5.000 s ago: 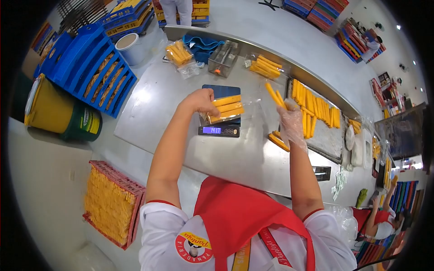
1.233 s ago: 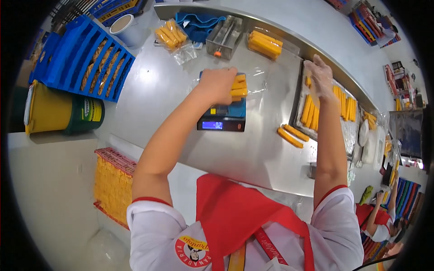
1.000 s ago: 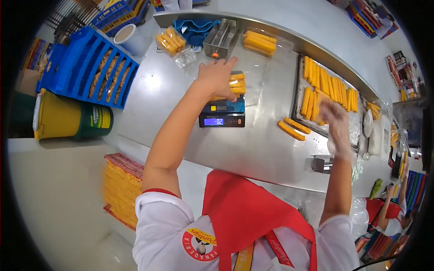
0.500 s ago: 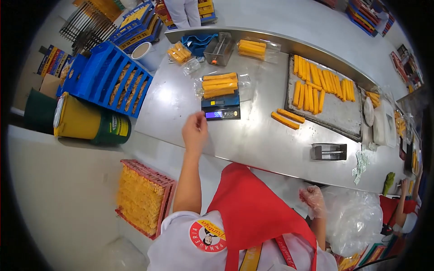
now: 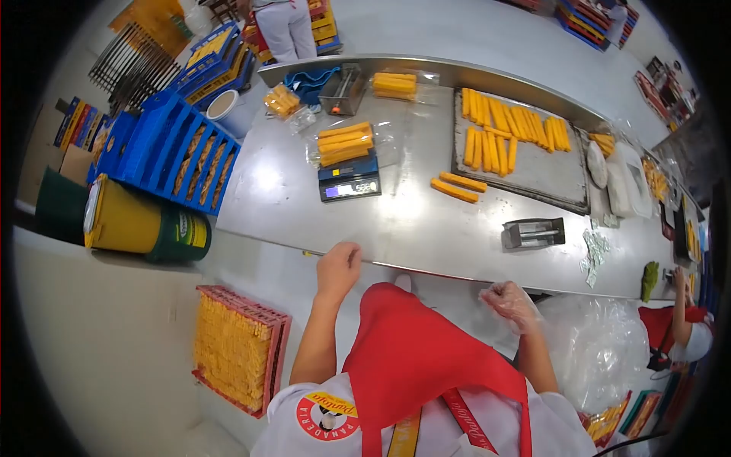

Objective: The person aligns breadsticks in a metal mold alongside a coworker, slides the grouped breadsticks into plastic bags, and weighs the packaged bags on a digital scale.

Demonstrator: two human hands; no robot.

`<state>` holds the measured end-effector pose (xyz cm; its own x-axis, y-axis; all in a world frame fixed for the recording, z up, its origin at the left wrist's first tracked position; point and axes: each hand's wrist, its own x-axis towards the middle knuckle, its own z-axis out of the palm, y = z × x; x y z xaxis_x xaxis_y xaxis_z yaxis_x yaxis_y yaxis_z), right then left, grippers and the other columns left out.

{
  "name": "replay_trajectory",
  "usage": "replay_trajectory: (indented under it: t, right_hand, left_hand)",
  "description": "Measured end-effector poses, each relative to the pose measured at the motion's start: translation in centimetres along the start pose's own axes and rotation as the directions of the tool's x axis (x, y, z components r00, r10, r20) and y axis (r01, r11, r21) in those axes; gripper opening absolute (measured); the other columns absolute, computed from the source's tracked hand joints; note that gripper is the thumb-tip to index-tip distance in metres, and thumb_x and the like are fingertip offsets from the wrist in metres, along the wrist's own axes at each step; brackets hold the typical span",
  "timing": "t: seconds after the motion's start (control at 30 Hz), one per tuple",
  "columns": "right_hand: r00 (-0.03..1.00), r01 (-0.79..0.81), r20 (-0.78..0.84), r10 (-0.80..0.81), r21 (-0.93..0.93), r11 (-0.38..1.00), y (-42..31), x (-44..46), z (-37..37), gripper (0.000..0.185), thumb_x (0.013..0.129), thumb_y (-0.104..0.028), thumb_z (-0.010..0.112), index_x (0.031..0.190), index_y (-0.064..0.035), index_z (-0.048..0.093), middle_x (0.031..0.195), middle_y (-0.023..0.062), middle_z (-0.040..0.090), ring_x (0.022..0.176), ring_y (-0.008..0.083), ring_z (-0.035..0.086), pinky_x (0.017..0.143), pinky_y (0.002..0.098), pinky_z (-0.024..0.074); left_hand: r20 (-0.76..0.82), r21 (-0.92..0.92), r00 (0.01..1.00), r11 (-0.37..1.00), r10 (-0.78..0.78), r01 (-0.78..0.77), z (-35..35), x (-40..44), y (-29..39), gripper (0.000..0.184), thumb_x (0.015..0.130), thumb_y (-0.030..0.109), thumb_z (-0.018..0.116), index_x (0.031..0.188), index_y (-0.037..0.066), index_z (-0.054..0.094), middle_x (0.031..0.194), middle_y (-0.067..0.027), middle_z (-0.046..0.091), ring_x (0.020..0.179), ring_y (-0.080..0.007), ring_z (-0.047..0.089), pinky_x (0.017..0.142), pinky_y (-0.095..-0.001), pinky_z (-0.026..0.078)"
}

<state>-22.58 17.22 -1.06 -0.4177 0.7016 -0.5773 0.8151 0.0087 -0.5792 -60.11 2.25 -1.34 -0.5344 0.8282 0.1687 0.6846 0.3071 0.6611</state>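
My left hand [image 5: 339, 268], bare with its fingers curled in, hovers at the table's front edge; nothing shows in it. My right hand [image 5: 512, 306], in a clear plastic glove, is closed in front of the apron, away from the table, and also looks to hold nothing. A digital scale [image 5: 349, 187] with a lit display stands beyond my left hand. On it rests a clear bag of yellow breadsticks [image 5: 344, 143]. Two loose breadsticks [image 5: 458, 186] lie to the right of the scale. A small metal holder [image 5: 534, 234] sits nearer the front edge.
A baking tray [image 5: 533, 181] with several breadsticks lies on the steel table [image 5: 411, 228]. More bagged breadsticks [image 5: 394, 85] and a metal box [image 5: 343, 91] are at the back. Blue crates [image 5: 171, 156] stand left, a red crate [image 5: 236, 350] on the floor. A co-worker's arm [image 5: 681, 305] is far right.
My left hand has drawn back from beside the scale to the table's front edge. My right hand has shifted slightly up and left. The camera view has moved a little.
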Motion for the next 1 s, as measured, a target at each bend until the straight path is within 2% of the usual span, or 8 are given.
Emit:
replay_trajectory:
  t: [0.27, 0.4, 0.47, 0.57, 0.67, 0.77, 0.9, 1.0]
  right_hand:
    - [0.999, 0.048, 0.006, -0.048, -0.066, 0.997, -3.3, -0.7, -0.6, 0.034, 0.085, -0.036, 0.065, 0.085, -0.0026, 0.073, 0.067, 0.0224, 0.062, 0.063, 0.0348, 0.063, 0.065, 0.0439, 0.0493]
    - [0.997, 0.078, 0.003, -0.078, -0.089, 0.993, -1.4, 0.1, -0.3, 0.034, 0.085, -0.036, 0.066, 0.082, -0.0017, 0.072, 0.064, 0.0213, 0.06, 0.059, 0.0328, 0.061, 0.063, 0.0433, 0.0484]
    - [1.0, -0.014, 0.004, 0.015, -0.049, 0.999, -0.2, 0.4, 0.0, 0.036, 0.085, -0.036, 0.067, 0.08, -0.001, 0.071, 0.06, 0.0202, 0.058, 0.056, 0.0307, 0.059, 0.061, 0.0424, 0.0473]
    - [0.992, -0.106, 0.048, 0.114, -0.13, 0.986, -1.0, -0.1, -0.6, 0.038, 0.085, -0.037, 0.067, 0.078, -0.0003, 0.07, 0.059, 0.0192, 0.056, 0.055, 0.0274, 0.058, 0.06, 0.0412, 0.0469]
    - [0.995, -0.097, -0.051, 0.092, -0.13, 0.987, 0.2, 0.4, 0.2, 0.039, 0.085, -0.037, 0.067, 0.075, 0.0002, 0.069, 0.058, 0.0188, 0.057, 0.055, 0.0268, 0.058, 0.06, 0.0415, 0.0469]
    - [0.991, -0.121, -0.066, 0.115, -0.091, 0.988, -1.4, 0.4, 0.3, 0.039, 0.084, -0.037, 0.068, 0.074, 0.0007, 0.068, 0.058, 0.0191, 0.056, 0.055, 0.0278, 0.058, 0.06, 0.042, 0.0469]
    - [0.988, -0.149, -0.054, 0.143, -0.134, 0.98, -3.4, 1.3, 0.7, 0.038, 0.084, -0.036, 0.068, 0.075, 0.0008, 0.068, 0.058, 0.02, 0.056, 0.055, 0.0302, 0.059, 0.06, 0.0427, 0.0469]
    - [0.993, -0.095, -0.088, 0.077, -0.221, 0.971, -3.5, 2.7, 1.0, 0.039, 0.085, -0.036, 0.068, 0.074, 0.0009, 0.067, 0.058, 0.0202, 0.055, 0.054, 0.0301, 0.057, 0.059, 0.0426, 0.0464]
  left_hand:
    - [0.014, 0.158, 0.999, 0.986, 0.051, -0.053, -1.2, -1.2, -1.1, 0.009, 0.086, 0.017, 0.068, 0.086, 0.008, 0.066, 0.083, -0.0105, 0.067, 0.073, -0.0328, 0.066, 0.065, -0.043, 0.051]
    - [0.071, 0.217, 0.997, 0.976, -0.019, 0.003, -2.8, 0.2, -1.2, 0.01, 0.086, 0.018, 0.068, 0.085, 0.008, 0.066, 0.083, -0.0108, 0.068, 0.074, -0.0336, 0.066, 0.066, -0.0438, 0.051]
    - [0.02, 0.193, 0.999, 0.981, 0.029, -0.032, -3.5, 1.0, -1.6, 0.01, 0.086, 0.017, 0.068, 0.086, 0.008, 0.066, 0.083, -0.0106, 0.068, 0.074, -0.0335, 0.066, 0.065, -0.0434, 0.052]
    - [0.0, 0.17, 1.0, 0.985, -0.012, 0.012, -4.2, 1.9, -2.6, 0.009, 0.086, 0.017, 0.068, 0.085, 0.008, 0.066, 0.083, -0.0104, 0.068, 0.074, -0.0333, 0.066, 0.065, -0.043, 0.052]
    - [0.002, 0.164, 1.0, 0.986, -0.001, 0.001, -4.0, 3.0, -4.3, 0.01, 0.086, 0.017, 0.068, 0.084, 0.008, 0.066, 0.083, -0.0102, 0.068, 0.073, -0.0327, 0.067, 0.065, -0.0427, 0.052]
    - [0.011, 0.198, 1.0, 0.98, -0.02, 0.018, -4.3, 4.8, -5.9, 0.01, 0.086, 0.017, 0.068, 0.084, 0.008, 0.066, 0.083, -0.0099, 0.068, 0.073, -0.0321, 0.067, 0.065, -0.0421, 0.052]
    - [-0.047, 0.135, 0.999, 0.99, -0.024, 0.03, -5.9, 7.6, -7.7, 0.009, 0.085, 0.017, 0.068, 0.084, 0.008, 0.066, 0.082, -0.0097, 0.068, 0.072, -0.032, 0.066, 0.065, -0.0417, 0.052]
    - [-0.063, 0.117, 0.994, 0.988, -0.094, 0.101, -7.4, 10.0, -8.7, 0.009, 0.085, 0.016, 0.069, 0.086, 0.008, 0.068, 0.082, -0.0091, 0.067, 0.07, -0.0308, 0.066, 0.065, -0.0413, 0.052]
